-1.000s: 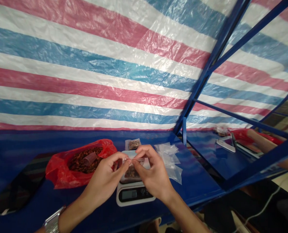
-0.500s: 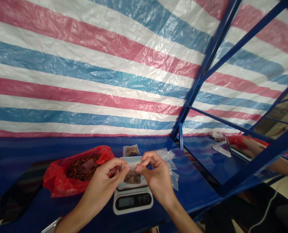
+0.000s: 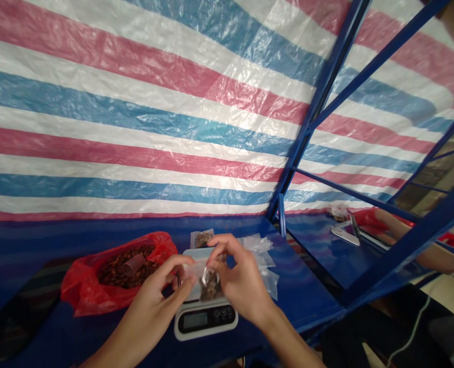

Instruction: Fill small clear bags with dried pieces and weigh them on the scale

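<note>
A small clear plastic bag [image 3: 210, 286] with dark brown bits in its lower part hangs tilted between my hands, above the scale. My left hand [image 3: 165, 289] pinches its left edge between thumb and fingers. On the other side my right hand [image 3: 244, 278] has thumb and fingers closed on its upper right part, which they partly hide. Under the bag lies a white digital kitchen scale [image 3: 181, 333]; its display is lit but too blurred to read.
Left of the scale an open red plastic bag [image 3: 81, 286] holds brown pieces and a clear cup [image 3: 134, 265]. Behind stands another filled bag [image 3: 201, 238]; empty clear bags [image 3: 267, 260] lie to the right. Beyond the blue frame [image 3: 299, 138] are a phone [image 3: 345, 234] and another person's arm [image 3: 403, 232].
The bag has gone from level to tilted, its filled part swinging to the right. My right hand has shifted its fingers along the top. The view has moved slightly.
</note>
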A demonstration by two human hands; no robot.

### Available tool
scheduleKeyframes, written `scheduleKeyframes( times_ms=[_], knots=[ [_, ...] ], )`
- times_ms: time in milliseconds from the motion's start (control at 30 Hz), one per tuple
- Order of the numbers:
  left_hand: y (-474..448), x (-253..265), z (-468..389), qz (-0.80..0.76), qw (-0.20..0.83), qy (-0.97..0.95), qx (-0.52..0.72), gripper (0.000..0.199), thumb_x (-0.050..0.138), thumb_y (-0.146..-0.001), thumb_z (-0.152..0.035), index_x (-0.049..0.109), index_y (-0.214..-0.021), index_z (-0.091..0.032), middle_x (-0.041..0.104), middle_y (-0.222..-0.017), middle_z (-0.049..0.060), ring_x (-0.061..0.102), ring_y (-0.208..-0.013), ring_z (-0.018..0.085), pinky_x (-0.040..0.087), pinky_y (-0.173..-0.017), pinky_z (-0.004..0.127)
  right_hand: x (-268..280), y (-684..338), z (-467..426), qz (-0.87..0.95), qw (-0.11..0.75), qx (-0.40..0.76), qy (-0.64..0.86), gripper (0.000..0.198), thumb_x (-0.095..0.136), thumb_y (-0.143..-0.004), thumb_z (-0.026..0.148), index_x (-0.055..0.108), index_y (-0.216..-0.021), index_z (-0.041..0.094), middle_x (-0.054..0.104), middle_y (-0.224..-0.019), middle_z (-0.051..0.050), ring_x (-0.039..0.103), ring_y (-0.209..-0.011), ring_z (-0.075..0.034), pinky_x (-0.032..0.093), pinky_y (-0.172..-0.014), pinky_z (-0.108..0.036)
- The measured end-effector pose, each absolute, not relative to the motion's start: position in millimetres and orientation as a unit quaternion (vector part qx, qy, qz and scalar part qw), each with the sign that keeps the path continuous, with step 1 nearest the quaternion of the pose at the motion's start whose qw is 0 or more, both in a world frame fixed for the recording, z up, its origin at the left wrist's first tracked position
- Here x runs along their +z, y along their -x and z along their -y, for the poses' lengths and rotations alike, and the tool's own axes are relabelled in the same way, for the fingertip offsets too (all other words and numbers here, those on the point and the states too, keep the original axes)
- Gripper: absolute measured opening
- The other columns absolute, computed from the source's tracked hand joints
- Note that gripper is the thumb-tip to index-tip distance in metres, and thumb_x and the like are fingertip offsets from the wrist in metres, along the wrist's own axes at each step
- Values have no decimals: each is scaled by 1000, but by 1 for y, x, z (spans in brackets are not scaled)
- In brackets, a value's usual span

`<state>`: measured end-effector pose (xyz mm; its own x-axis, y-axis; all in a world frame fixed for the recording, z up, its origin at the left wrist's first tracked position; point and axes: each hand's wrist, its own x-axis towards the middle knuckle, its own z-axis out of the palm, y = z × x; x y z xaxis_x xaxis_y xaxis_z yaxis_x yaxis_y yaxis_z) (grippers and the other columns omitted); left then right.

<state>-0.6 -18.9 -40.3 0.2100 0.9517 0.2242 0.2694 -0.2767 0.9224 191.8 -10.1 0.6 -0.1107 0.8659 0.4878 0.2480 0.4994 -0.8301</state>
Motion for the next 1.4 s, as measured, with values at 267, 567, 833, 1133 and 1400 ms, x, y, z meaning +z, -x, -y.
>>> scheduleKeyframes(
  times_ms=[267, 567, 833, 1133, 1400],
  knots=[
    [46, -58, 31, -495, 254, -678, 480, 30, 61, -94, -45, 61, -119, -28, 66, -96, 1, 66, -87, 18, 55, -83, 27, -3, -228, -93, 703, 439, 11, 559, 23, 53, -93, 18, 66, -112, 21, 72, -97, -6, 68, -90, -21, 50, -83, -32],
    [54, -40, 41, -487, 158, -722, 465, 25, 62, -94, -41, 62, -118, -31, 69, -116, 3, 70, -92, 17, 58, -72, 19, -23, -258, -116, 735, 291, 47, 610, 31, 46, -104, 36, 70, -116, 22, 79, -106, -7, 74, -98, -22, 54, -88, -31],
    [44, -46, 40, -458, 162, -767, 420, 27, 60, -96, -37, 61, -123, -34, 68, -118, 1, 69, -90, 14, 58, -74, 17, -16, -333, -94, 777, 103, 7, 621, 33, 73, -82, 15, 75, -114, 21, 75, -122, -10, 67, -119, -29, 47, -105, -39],
    [27, -49, 32, -449, 213, -760, 418, 21, 59, -96, -39, 65, -114, -30, 67, -107, 3, 65, -82, 15, 57, -76, 23, -35, -317, -71, 734, 193, -81, 645, 23, 58, -98, 26, 73, -114, 21, 77, -113, -9, 69, -108, -29, 44, -102, -45],
    [-1, -41, 29, -470, 397, -648, 449, 53, 70, -88, -49, 59, -135, -28, 71, -103, 5, 67, -76, 18, 60, -74, 30, -13, -203, 3, 752, 452, 228, 422, 14, 61, -99, 34, 74, -102, 28, 73, -104, -4, 67, -100, -22, 52, -91, -35]
  ],
)
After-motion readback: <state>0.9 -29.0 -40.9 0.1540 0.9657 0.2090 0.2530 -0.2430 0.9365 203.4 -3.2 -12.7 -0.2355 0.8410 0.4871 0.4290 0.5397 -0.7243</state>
